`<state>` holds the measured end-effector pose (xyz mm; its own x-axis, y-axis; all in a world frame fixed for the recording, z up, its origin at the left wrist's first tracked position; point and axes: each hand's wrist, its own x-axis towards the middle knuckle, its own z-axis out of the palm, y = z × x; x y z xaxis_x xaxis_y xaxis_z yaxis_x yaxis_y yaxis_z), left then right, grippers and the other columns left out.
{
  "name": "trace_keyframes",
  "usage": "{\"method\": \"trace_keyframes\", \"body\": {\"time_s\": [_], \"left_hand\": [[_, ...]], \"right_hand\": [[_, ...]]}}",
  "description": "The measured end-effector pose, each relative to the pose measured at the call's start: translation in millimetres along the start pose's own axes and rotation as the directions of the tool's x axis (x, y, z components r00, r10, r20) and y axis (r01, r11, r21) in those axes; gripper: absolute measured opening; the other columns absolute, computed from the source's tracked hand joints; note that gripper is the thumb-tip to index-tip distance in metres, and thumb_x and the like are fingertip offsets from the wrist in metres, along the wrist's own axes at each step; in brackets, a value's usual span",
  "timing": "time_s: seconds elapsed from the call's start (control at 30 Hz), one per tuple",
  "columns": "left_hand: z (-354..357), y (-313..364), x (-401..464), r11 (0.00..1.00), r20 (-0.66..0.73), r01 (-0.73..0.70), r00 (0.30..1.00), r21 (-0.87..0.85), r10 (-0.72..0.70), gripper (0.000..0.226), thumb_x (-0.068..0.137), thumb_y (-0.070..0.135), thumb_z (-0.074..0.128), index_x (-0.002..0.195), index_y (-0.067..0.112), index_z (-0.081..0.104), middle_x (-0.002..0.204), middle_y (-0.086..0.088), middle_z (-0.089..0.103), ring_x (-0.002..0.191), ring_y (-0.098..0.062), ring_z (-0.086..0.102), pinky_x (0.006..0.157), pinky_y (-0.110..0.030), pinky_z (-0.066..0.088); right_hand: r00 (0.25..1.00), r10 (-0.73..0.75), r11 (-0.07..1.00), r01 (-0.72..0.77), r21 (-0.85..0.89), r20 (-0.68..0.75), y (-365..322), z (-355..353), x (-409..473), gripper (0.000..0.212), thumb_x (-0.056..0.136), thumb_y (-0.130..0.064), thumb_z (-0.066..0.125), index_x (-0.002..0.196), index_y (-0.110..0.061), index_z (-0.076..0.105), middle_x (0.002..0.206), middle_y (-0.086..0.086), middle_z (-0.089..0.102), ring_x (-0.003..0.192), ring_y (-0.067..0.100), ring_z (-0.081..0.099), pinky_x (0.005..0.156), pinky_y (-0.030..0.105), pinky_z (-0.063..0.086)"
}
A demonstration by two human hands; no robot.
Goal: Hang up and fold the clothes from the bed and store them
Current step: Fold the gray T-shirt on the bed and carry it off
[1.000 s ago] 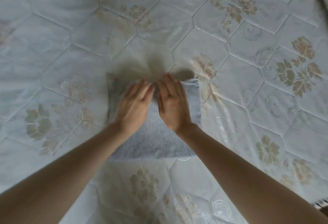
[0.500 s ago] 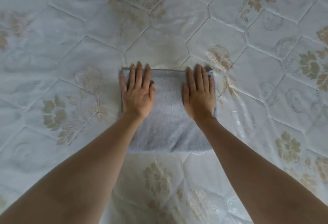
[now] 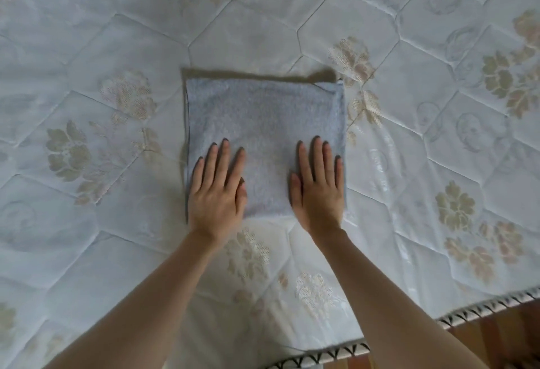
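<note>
A white quilted mattress with beige flower patterns fills the frame, its patterned braided edge trim and brown wooden floor at lower right.

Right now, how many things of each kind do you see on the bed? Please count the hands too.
Folded blue towel: 1
Hands: 2, left hand and right hand, both flat on the towel
Total: 3, all on the bed
</note>
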<state>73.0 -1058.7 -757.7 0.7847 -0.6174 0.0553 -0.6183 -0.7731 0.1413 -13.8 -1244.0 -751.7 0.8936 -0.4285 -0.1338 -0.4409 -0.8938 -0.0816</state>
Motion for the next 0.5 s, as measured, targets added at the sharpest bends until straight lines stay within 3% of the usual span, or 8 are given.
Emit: {"method": "trace_keyframes", "body": {"time_s": [0.1,0.3,0.5], "left_hand": [[-0.1,-18.7,-15.3,1.0,-0.026,0.018,0.999,-0.013,-0.018,0.052,0.102,0.027,0.036,0.152,0.013,0.033,0.158,-0.011,0.028,0.147,-0.027,0.025,0.114,-0.056,0.028],[-5.4,-33.8,12.4,0.999,0.044,-0.033,0.999,0.033,0.032,0.053,0.103,0.037,0.028,0.151,0.015,0.035,0.159,-0.011,0.027,0.148,-0.031,0.022,0.117,-0.059,0.016],[-2.1,-33.3,29.9,0.976,0.122,0.207,0.973,-0.075,-0.197,0.057,0.102,0.038,0.025,0.154,0.016,0.027,0.162,-0.012,0.018,0.149,-0.032,0.014,0.12,-0.051,0.015]], "right_hand": [[0.999,-0.043,0.999,0.043,-0.006,-0.003,18.7,-3.9,-9.5,0.058,0.104,-0.038,0.022,0.158,-0.017,0.017,0.164,0.011,0.013,0.152,0.025,0.009,0.123,0.046,0.012],[0.987,-0.159,0.987,0.159,-0.016,-0.003,26.1,-7.3,16.0,0.057,0.104,-0.039,0.023,0.157,-0.016,0.022,0.163,0.015,0.016,0.151,0.029,0.013,0.122,0.049,0.013],[0.998,0.06,0.994,-0.063,0.092,0.033,40.5,-9.8,50.9,0.061,0.103,-0.045,0.015,0.158,-0.019,0.01,0.164,0.013,0.009,0.152,0.028,0.006,0.123,0.046,0.008]]}}
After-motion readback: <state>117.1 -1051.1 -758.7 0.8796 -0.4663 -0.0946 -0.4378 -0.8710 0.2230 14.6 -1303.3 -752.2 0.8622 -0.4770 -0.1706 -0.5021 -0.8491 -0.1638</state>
